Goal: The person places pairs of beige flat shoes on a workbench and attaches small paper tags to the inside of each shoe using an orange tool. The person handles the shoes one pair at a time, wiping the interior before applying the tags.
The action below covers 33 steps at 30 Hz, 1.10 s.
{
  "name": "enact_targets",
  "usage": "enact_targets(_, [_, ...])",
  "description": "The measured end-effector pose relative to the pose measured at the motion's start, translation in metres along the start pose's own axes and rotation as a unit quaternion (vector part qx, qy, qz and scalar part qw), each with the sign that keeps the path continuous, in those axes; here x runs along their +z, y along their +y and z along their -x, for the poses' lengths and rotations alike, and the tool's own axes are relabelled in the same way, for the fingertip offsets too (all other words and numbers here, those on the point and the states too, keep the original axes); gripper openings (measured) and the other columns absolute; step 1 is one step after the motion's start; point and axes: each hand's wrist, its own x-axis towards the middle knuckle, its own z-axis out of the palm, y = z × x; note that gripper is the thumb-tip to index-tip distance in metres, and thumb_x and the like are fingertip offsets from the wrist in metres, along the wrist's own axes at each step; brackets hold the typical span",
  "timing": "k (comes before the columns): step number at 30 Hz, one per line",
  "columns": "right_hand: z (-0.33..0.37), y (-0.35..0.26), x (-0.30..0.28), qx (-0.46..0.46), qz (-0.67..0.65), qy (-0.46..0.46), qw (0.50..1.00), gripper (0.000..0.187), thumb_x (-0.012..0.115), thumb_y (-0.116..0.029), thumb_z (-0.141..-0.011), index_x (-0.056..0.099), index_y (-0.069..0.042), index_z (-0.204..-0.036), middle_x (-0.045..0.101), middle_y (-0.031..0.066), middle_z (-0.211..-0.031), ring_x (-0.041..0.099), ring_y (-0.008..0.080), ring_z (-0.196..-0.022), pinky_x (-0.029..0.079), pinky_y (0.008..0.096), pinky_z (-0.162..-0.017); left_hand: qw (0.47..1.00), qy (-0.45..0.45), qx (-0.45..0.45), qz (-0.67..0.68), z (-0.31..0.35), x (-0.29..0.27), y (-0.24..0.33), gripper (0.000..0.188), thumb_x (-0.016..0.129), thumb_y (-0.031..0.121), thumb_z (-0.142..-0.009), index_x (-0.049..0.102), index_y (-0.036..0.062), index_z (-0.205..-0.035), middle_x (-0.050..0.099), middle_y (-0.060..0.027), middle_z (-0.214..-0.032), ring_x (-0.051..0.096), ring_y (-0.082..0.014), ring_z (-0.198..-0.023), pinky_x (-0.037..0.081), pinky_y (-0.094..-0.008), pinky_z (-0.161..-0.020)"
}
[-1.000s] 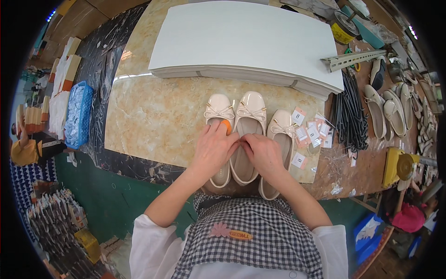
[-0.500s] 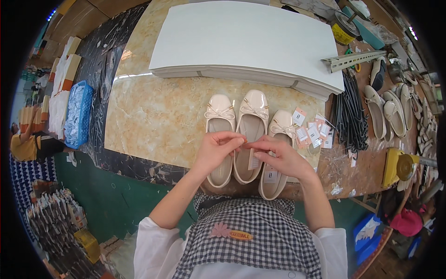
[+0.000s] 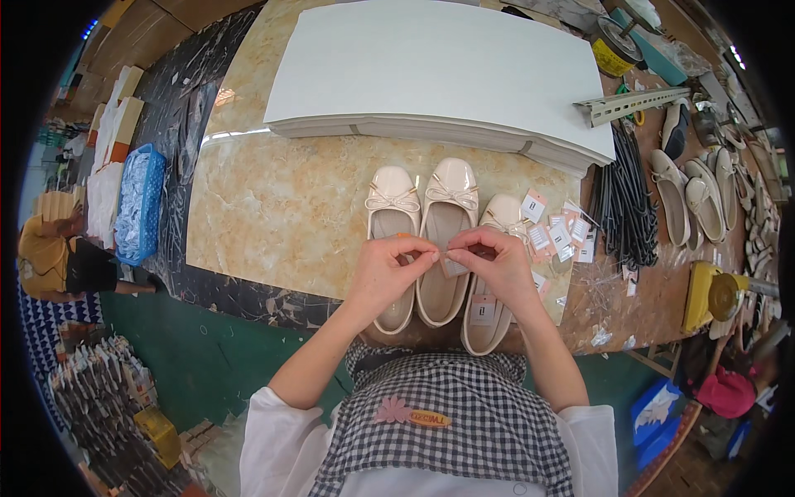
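Three beige ballet flats with bows stand in a row at the table's front edge: a left shoe [image 3: 392, 184], a middle shoe [image 3: 453, 184] and a right shoe [image 3: 500, 213]. Over the middle one, my left hand [image 3: 387, 269] pinches thumb to forefinger; anything between them is too small to make out. Close beside it, my right hand [image 3: 499, 263] is pinched at the top of a small hang tag [image 3: 453, 267]. Another tag [image 3: 483, 311] lies in the right shoe, whose middle my right hand partly covers. Several loose tags [image 3: 559, 236] lie beyond that hand.
A tall stack of white sheets [image 3: 431, 74] fills the table's back. To the right are black cords [image 3: 627, 199], a slotted metal bar [image 3: 633, 106], a yellow tool [image 3: 702, 296] and more flats [image 3: 704, 199]. A blue basket [image 3: 139, 203] and another person [image 3: 62, 257] are at left.
My fingertips have drawn slightly apart, and my right hand is raised a little, covering more of the right shoe. The person at far left has shifted into fuller view. The shoes stay put.
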Motion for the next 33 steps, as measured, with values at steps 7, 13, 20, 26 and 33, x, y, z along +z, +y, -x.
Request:
enact_targets(7, [0.003,-0.002,-0.001,0.048,0.005,-0.016,0.999,0.014,0.072,-0.007,-0.082,0.072,0.001,-0.094,0.070,0.0041,-0.082,0.064,0.0081,-0.074,0.051,0.0218,-0.068,1.000,0.002,-0.009,0.015,0.002,0.000,-0.005,0.013,0.069,0.010,-0.085,0.072,0.0005,-0.093,0.071,-0.0038,-0.084,0.062,-0.0077,-0.075,0.049,-0.0223,-0.068])
enact_targets(13, [0.003,-0.005,-0.001,0.034,0.013,-0.023,0.999,0.015,0.073,-0.008,-0.081,0.072,0.001,-0.093,0.071,0.0045,-0.081,0.064,0.0078,-0.073,0.051,0.0215,-0.066,1.000,-0.005,-0.012,0.018,0.000,0.001,-0.004,0.012,0.069,0.010,-0.085,0.072,0.0008,-0.093,0.070,-0.0027,-0.081,0.061,-0.0066,-0.074,0.047,-0.0213,-0.066])
enact_targets(20, [0.005,-0.006,-0.001,0.036,-0.010,-0.027,0.999,0.014,0.072,-0.008,-0.082,0.072,0.001,-0.092,0.070,0.0045,-0.080,0.064,0.0075,-0.072,0.052,0.0214,-0.065,0.999,0.006,0.005,0.046,-0.002,0.000,-0.011,0.012,0.070,0.011,-0.085,0.073,0.0029,-0.092,0.069,-0.0022,-0.077,0.059,-0.0064,-0.070,0.045,-0.0218,-0.063])
enact_targets(26, [0.006,-0.005,-0.001,0.032,-0.008,-0.024,0.999,0.013,0.072,-0.007,-0.082,0.072,0.001,-0.093,0.070,0.0041,-0.080,0.063,0.0060,-0.069,0.051,0.0197,-0.062,0.999,-0.007,-0.004,0.043,-0.003,0.000,-0.009,0.013,0.070,0.012,-0.085,0.073,0.0026,-0.092,0.068,-0.0022,-0.078,0.059,-0.0068,-0.070,0.046,-0.0223,-0.064])
enact_targets(33, [0.007,-0.012,0.000,0.050,-0.007,-0.022,0.998,0.015,0.073,-0.010,-0.081,0.072,0.000,-0.092,0.069,0.0042,-0.077,0.060,0.0052,-0.066,0.051,0.0210,-0.059,0.999,0.000,0.000,0.044,-0.002,0.000,-0.011,0.013,0.070,0.013,-0.085,0.073,0.0022,-0.092,0.068,-0.0022,-0.078,0.058,-0.0069,-0.071,0.046,-0.0227,-0.064])
